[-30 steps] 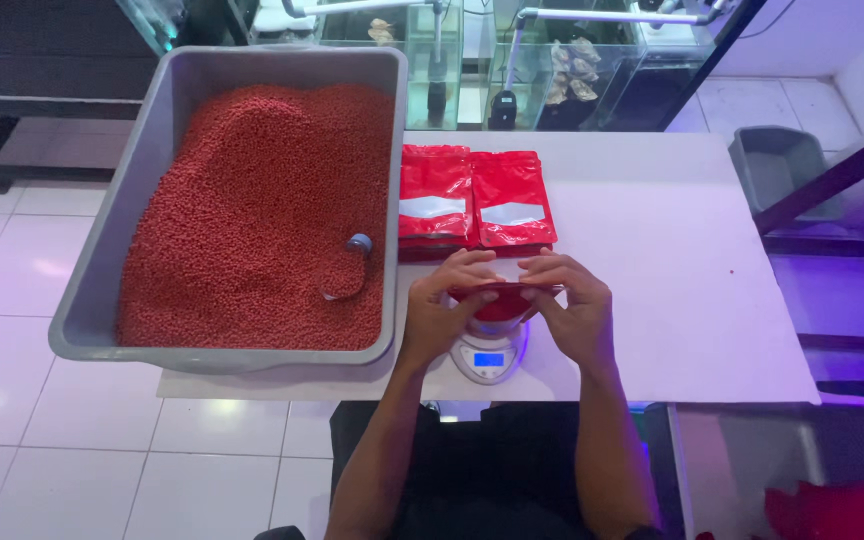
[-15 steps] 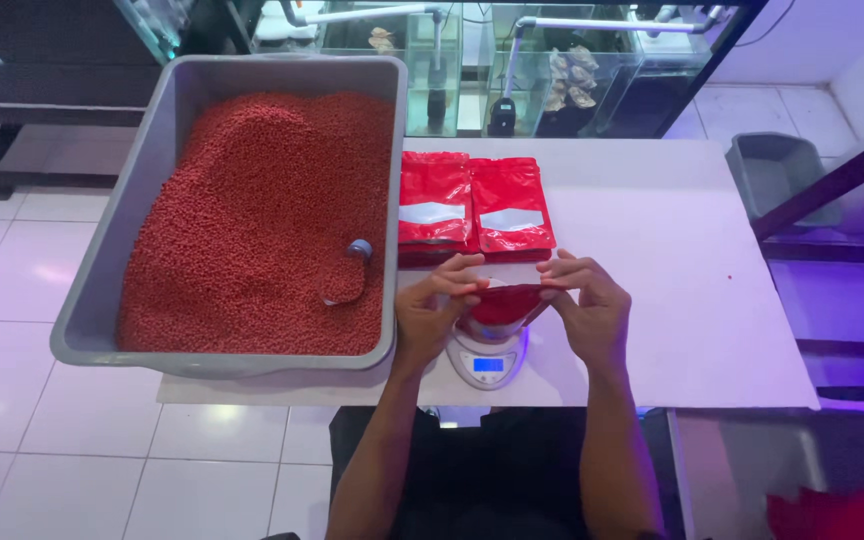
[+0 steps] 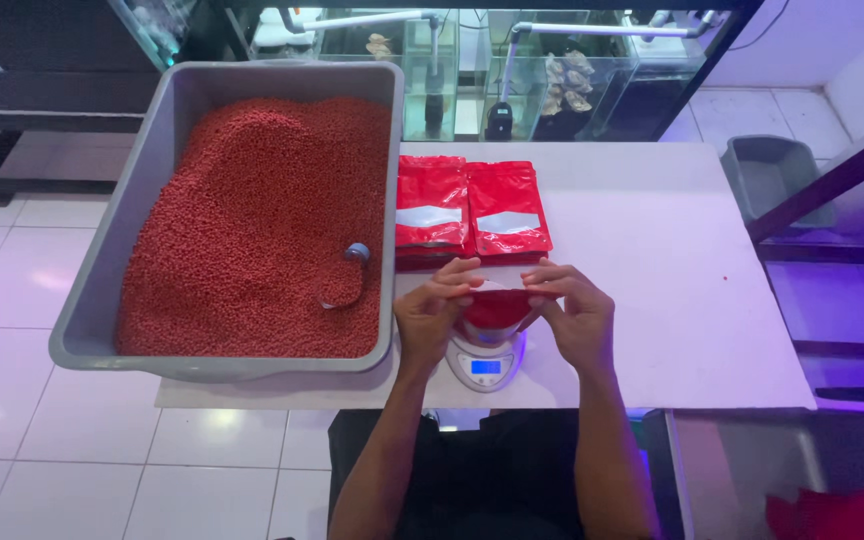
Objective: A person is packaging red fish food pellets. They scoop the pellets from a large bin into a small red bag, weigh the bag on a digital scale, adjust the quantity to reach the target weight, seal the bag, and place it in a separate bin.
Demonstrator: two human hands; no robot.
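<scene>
Holding: left hand and right hand pinch the red glossy plastic pouch between them, fingers closed on its top edge.
Position: pouch upright on small round white digital scale.
Axis: mouth runs left-right, hands equally near.
Beside scale: grey plastic tub of red pellets, left.

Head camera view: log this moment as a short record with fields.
Left hand: left hand grips the top edge of a red pouch
Right hand: right hand grips the same edge
Pouch: stands on a small scale
Left of hands: grey tub of red pellets, scoop half buried
Behind pouch: red pouches lying flat
Surface: white table
</scene>
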